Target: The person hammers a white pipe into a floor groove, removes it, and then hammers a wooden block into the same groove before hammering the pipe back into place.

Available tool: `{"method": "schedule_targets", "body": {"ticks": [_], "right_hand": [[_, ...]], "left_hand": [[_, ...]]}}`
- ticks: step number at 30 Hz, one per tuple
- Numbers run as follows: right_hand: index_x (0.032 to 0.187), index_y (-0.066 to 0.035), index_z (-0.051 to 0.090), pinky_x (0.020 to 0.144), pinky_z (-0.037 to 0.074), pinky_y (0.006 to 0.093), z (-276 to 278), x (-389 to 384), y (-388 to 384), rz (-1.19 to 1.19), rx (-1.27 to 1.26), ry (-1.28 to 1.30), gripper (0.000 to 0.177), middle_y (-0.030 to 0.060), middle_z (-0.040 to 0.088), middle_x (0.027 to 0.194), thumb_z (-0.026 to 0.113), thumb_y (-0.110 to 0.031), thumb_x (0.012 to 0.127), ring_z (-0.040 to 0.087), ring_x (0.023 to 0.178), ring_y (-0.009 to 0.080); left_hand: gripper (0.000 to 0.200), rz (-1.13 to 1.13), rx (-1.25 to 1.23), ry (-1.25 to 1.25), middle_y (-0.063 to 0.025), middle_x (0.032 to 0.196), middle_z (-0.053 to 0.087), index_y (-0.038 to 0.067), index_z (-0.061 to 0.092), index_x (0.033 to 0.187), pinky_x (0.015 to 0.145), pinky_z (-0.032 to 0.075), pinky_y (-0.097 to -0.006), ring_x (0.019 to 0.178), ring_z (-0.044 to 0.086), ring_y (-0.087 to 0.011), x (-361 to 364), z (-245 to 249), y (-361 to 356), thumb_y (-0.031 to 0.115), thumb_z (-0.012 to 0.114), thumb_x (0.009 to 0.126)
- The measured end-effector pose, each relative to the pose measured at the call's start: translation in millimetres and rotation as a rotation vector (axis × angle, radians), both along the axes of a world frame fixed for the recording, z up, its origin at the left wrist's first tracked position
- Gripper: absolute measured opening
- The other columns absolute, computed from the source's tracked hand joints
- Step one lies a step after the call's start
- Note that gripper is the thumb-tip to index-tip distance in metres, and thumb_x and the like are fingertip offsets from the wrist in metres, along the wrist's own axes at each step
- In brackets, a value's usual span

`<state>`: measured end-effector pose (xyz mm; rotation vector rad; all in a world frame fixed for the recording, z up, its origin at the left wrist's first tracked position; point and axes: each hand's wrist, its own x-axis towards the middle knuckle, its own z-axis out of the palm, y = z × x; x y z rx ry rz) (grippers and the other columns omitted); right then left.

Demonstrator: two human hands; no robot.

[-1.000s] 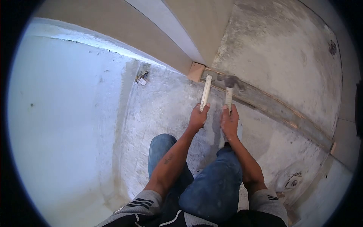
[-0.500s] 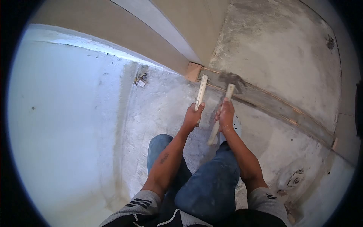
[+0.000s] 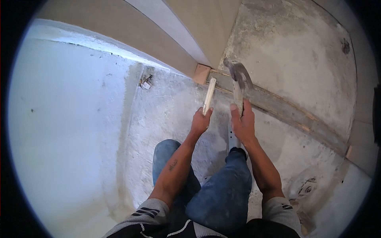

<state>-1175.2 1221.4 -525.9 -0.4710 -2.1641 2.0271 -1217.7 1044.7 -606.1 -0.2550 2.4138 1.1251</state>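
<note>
My left hand (image 3: 201, 122) is closed around the lower end of a pale, narrow stick-like piece (image 3: 209, 94). Its far end overlaps the sunken strip (image 3: 278, 104) in the floor, close to the foot of the door frame. A short way to the right, my right hand (image 3: 243, 123) grips a hammer (image 3: 237, 92) by its pale handle. The dark, curved hammer head points away from me, over the strip and to the right of the pale piece's tip. My fingers hide the lower part of the handle.
A brown block (image 3: 201, 74) sits at the foot of the tan door frame (image 3: 198, 23). Rough, dusty floor (image 3: 170, 107) spreads on both sides of the strip. Small debris (image 3: 146, 82) lies by the white wall (image 3: 71, 111). A drain-like fitting (image 3: 307, 187) is at lower right.
The hammer has turned in my right hand: its blurred head has moved up and left and now shows sharply. My left hand and the pale piece stay almost in place.
</note>
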Motion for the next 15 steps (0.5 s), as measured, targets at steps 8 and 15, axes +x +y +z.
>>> {"method": "schedule_targets", "body": {"ticks": [8, 15], "right_hand": [[0.116, 0.002, 0.048, 0.06, 0.046, 0.0486, -70, -8, 1, 0.161, 0.465, -0.182, 0.037, 0.0278, 0.061, 0.074, 0.049, -0.028, 0.094, 0.061, 0.07, 0.0441], [0.109, 0.001, 0.052, 0.066, 0.047, 0.044, -5, -2, -9, 0.113, 0.111, -0.211, 0.036, 0.0235, 0.062, 0.074, 0.05, -0.032, 0.094, 0.063, 0.07, 0.0393]], "left_hand": [[0.048, -0.062, -0.265, 0.114, -0.0299, 0.084, 0.063, -0.004, 0.057, 0.099, 0.073, 0.048, -0.0501, 0.085, 0.061, -0.046, -8, 12, 7, 0.043, 0.055, 0.09], [0.048, -0.085, -0.359, 0.046, -0.0275, 0.081, 0.064, -0.001, 0.056, 0.104, 0.071, 0.049, -0.0519, 0.08, 0.062, -0.0454, 2, 21, 2, 0.045, 0.053, 0.09]]}}
